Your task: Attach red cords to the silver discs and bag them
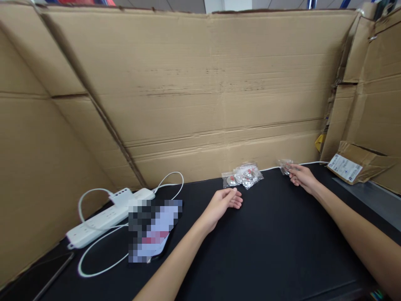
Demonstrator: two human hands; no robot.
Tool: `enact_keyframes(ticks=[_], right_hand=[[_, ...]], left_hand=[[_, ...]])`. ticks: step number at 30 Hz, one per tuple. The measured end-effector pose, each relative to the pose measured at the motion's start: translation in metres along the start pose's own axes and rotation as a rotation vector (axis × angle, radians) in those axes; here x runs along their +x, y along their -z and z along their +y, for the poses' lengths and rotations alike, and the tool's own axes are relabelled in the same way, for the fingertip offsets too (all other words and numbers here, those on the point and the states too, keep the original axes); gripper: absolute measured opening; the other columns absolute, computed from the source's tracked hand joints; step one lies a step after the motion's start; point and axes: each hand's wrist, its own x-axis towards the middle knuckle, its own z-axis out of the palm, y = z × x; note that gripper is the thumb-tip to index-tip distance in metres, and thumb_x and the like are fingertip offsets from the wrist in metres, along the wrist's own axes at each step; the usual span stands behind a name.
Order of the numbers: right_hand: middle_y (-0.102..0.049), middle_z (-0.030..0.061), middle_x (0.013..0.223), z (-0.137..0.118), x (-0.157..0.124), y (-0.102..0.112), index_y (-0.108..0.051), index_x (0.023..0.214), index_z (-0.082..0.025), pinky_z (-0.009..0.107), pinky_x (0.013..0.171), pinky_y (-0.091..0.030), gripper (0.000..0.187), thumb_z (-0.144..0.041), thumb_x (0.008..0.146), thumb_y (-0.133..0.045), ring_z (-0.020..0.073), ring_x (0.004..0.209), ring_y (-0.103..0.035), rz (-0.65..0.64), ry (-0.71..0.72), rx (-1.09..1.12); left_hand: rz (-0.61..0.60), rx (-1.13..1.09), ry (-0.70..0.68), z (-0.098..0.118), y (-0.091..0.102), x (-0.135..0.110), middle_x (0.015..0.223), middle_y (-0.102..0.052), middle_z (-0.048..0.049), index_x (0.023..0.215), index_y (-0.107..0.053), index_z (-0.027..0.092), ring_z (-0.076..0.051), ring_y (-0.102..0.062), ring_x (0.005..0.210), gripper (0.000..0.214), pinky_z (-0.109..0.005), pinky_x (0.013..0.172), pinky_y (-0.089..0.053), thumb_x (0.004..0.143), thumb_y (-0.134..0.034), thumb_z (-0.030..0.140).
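My left hand (224, 201) rests on the black tabletop (266, 242), fingers loosely curled and apart, holding nothing. Just beyond it lies a small pile of clear plastic bags with round metal parts (243, 175). My right hand (301, 176) reaches to the far right and pinches one small clear bag (284, 165) near the cardboard wall.
Brown cardboard walls (200, 83) enclose the table at the back, left and right. A white power strip (105, 215) with a looping white cable lies at the left. A blurred card or pouch (153, 230) sits beside it. A labelled cardboard flap (347, 166) lies at the right.
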Motion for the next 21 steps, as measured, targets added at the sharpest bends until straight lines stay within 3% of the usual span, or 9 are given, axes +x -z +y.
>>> enact_keyframes(ticks=[5, 10, 14, 16, 18, 19, 21], right_hand=[[-0.053, -0.0055, 0.047, 0.0, -0.003, -0.003, -0.05, 0.129, -0.012, 0.016, 0.026, -0.026, 0.052, -0.012, 0.079, -0.062, 0.0093, 0.031, -0.044, 0.018, 0.048, -0.026], [-0.053, -0.0067, 0.048, 0.002, -0.007, -0.007, -0.056, 0.124, -0.014, 0.017, 0.028, -0.025, 0.05, -0.019, 0.075, -0.065, 0.0082, 0.03, -0.041, 0.029, 0.134, -0.11], [-0.056, -0.005, 0.053, 0.005, -0.017, -0.022, -0.065, 0.115, -0.017, 0.02, 0.046, -0.043, 0.041, -0.019, 0.074, -0.065, 0.0097, 0.044, -0.05, -0.011, 0.356, -0.35], [-0.063, -0.0007, 0.066, 0.008, -0.029, -0.036, -0.062, 0.12, -0.018, 0.027, 0.062, -0.05, 0.043, -0.024, 0.078, -0.062, 0.013, 0.055, -0.055, -0.096, 0.54, -0.584], [-0.068, 0.0075, 0.095, 0.01, -0.046, -0.054, -0.056, 0.129, -0.019, 0.035, 0.08, -0.051, 0.047, -0.03, 0.083, -0.057, 0.0195, 0.08, -0.063, -0.228, 0.684, -0.77], [-0.064, 0.011, 0.113, 0.011, -0.054, -0.062, -0.051, 0.134, -0.02, 0.041, 0.091, -0.047, 0.05, -0.033, 0.086, -0.055, 0.0237, 0.099, -0.061, -0.294, 0.754, -0.846], [-0.045, 0.014, 0.143, 0.012, -0.07, -0.076, -0.042, 0.142, -0.023, 0.049, 0.104, -0.036, 0.058, -0.041, 0.088, -0.053, 0.0307, 0.13, -0.042, -0.396, 0.84, -0.968]], left_hand=[[0.0, 0.011, 0.002, 0.002, -0.001, -0.002, 0.084, -0.07, -0.014, 0.088, -0.066, 0.009, -0.02, -0.066, 0.074, 0.041, -0.036, 0.077, -0.053, 0.085, -0.057, 0.05], [0.004, 0.024, 0.008, 0.004, -0.002, -0.003, 0.084, -0.069, -0.0137, 0.088, -0.065, 0.009, -0.02, -0.066, 0.073, 0.04, -0.035, 0.076, -0.053, 0.087, -0.056, 0.048], [0.005, 0.023, 0.006, 0.003, -0.003, -0.002, 0.082, -0.069, -0.0131, 0.087, -0.065, 0.009, -0.019, -0.065, 0.072, 0.038, -0.035, 0.075, -0.052, 0.087, -0.057, 0.047], [-0.004, 0.023, -0.004, 0.002, -0.002, -0.001, 0.082, -0.069, -0.0128, 0.088, -0.065, 0.009, -0.019, -0.065, 0.072, 0.038, -0.034, 0.075, -0.052, 0.087, -0.056, 0.046], [-0.011, 0.023, -0.011, 0.001, -0.002, 0.0, 0.081, -0.069, -0.0122, 0.087, -0.065, 0.01, -0.018, -0.065, 0.071, 0.036, -0.034, 0.075, -0.052, 0.087, -0.057, 0.045], [-0.013, 0.023, -0.013, 0.0, -0.002, 0.0, 0.081, -0.068, -0.0119, 0.087, -0.064, 0.01, -0.018, -0.065, 0.071, 0.035, -0.033, 0.074, -0.052, 0.087, -0.057, 0.044], [-0.011, 0.024, -0.01, 0.0, -0.002, 0.001, 0.08, -0.068, -0.0113, 0.087, -0.065, 0.01, -0.018, -0.064, 0.07, 0.033, -0.033, 0.074, -0.051, 0.086, -0.058, 0.042]])
